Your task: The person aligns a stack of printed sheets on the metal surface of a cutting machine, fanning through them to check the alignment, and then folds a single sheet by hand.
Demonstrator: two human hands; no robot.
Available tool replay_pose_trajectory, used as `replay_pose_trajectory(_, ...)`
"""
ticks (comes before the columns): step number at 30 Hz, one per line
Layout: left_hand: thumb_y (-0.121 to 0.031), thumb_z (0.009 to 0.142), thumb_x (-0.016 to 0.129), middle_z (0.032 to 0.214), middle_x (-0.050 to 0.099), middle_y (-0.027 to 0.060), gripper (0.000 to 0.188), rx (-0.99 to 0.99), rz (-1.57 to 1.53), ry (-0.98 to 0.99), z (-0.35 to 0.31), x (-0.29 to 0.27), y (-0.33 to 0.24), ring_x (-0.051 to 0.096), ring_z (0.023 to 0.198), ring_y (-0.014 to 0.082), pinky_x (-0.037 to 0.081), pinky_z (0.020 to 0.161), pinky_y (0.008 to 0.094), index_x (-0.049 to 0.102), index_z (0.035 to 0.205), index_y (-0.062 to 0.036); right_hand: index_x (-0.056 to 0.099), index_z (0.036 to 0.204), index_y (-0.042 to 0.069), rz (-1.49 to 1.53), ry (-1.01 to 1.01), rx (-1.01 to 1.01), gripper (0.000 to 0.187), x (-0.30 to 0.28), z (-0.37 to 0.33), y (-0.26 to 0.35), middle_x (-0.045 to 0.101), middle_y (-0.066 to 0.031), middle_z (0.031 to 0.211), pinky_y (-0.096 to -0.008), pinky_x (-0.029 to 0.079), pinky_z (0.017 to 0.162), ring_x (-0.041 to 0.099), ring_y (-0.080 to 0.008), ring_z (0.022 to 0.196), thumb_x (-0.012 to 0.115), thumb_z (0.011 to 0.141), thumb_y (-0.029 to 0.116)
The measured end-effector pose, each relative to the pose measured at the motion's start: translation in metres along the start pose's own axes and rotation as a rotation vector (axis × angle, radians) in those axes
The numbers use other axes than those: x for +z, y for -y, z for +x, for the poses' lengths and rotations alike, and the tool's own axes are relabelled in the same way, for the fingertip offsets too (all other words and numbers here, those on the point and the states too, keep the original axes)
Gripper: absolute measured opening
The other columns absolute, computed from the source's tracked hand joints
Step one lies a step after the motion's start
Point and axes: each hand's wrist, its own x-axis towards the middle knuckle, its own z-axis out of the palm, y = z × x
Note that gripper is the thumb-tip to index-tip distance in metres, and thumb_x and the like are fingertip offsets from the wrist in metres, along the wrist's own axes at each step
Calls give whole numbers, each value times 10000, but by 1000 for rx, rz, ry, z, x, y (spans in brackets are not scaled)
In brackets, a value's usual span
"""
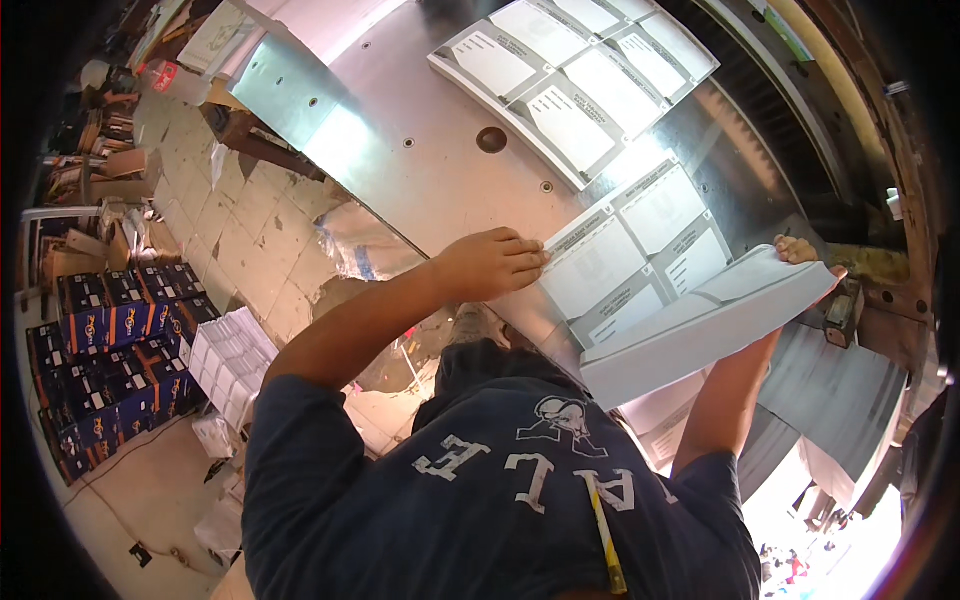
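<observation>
A stack of printed sheets with a grid of grey and white panels lies on the metal table. My left hand rests with its fingers stretched out against the left edge of this stack. At its near side a thick, curved bundle of sheets stands tilted up, its pale cut edge towards me. My right hand is wrapped round the far right end of that bundle. Whether the bundle and the flat sheets are joined, I cannot tell. Farther up the table sits another stack of similar printed sheets.
Dark machine parts border the table on the right. Blue and black boxes are piled on the floor at left, beside a white paper stack. Grey sheets hang at the right. A clear bottle is at upper left.
</observation>
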Motion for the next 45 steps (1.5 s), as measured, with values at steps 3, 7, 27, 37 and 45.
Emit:
replay_pose_trajectory(3,-142,847,551,1277,592,72,276,7,-3,-20,-4,3,-4,531,1212,200,436,965,350,638,1099,-70,675,740,11,-1,62,9,842,-9,2,2,612,-129,702,-400,407,786,545,-253,719,193,957,666)
replay_pose_trajectory(7,-117,852,575,1301,546,115,307,-144,-199,-8,-4,2,-8,503,1229,277,424,983,380,620,1137,-13,686,741,6,6,122,19,880,-25,5,5,628,-145,712,-409,416,800,566,-267,724,192,928,709)
replay_pose_trajectory(27,-332,788,717,1163,564,47,442,-799,-101,-151,38,-1,-58,476,1123,246,373,914,421,640,1162,-110,619,704,51,-66,-29,-134,803,17,-21,-12,582,-94,685,-401,447,857,570,-235,729,194,942,689)
replay_pose_trajectory(37,-194,875,654,769,670,102,247,-1041,-869,-51,46,-9,-23,611,654,160,489,609,322,655,1032,-4,607,716,61,-49,-54,-171,775,24,-21,-12,574,-84,691,-392,448,874,572,-223,741,193,949,673)
replay_pose_trajectory(45,-185,892,659,781,667,100,280,-1187,-1269,12,53,-20,-14,624,656,125,508,601,253,584,1037,42,598,726,68,-42,-75,-196,753,29,-20,-13,567,-77,696,-385,450,888,574,-212,750,192,954,660)
